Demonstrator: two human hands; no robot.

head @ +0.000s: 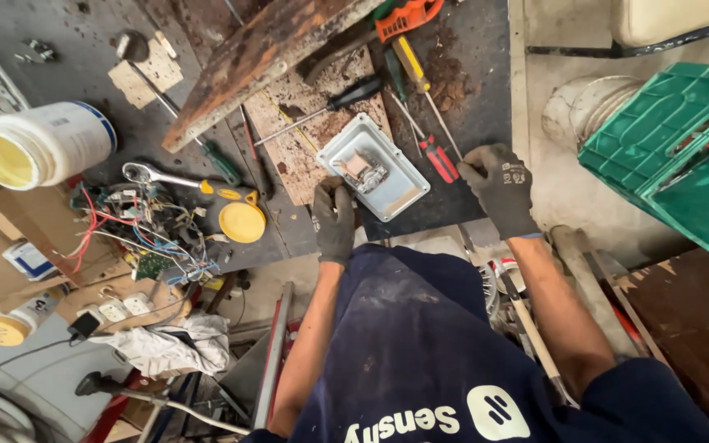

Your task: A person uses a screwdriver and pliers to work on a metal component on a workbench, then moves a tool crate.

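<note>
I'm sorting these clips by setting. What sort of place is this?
Likely a repair workshop: screwdrivers and a spanner lie on a stained workbench, beside a tangle of wires. The gloved left hand touches a metal tray.

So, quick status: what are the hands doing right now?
Left hand gloved, fingertips on the metal tray's near corner. Right hand closed, empty, beside the red screwdriver. Small part sits in the tray.

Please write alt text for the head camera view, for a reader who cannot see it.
A person in dark work gloves rests the left hand on the near corner of a shallow grey metal tray on a cluttered dark workbench; the right hand is closed beside a red-handled screwdriver. Tangled wires lie left.
</note>
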